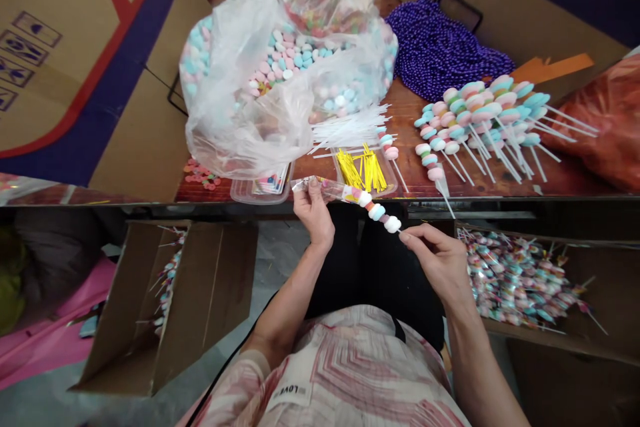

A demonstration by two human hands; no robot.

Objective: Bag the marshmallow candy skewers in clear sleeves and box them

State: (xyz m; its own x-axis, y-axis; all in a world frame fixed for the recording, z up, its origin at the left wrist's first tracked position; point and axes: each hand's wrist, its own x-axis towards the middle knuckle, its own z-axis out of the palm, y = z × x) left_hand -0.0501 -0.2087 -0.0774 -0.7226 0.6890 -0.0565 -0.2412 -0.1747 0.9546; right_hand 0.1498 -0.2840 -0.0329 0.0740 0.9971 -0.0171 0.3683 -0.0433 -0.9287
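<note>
Between my hands, in front of the table edge, is a candy skewer [377,211] of white, blue, orange and purple pieces on a white stick. My right hand [440,257] pinches the bare stick end. My left hand [314,212] pinches a clear wrapper [333,188], whose other end reaches over the skewer's far pieces. Just beyond lie yellow twist ties [367,168] in a clear plastic tray. Left of them a second clear tray [240,191] holds printed cards [273,180]. White sticks [350,128] are heaped behind, beside another candy skewer [387,147].
A large plastic bag [240,127] of pastel candies stands at the table's back. Finished-looking skewers [480,117] are piled at right, near purple bead strings [440,47]. Cardboard boxes [200,307] flank my legs; the right one holds many wrapped skewers [520,277].
</note>
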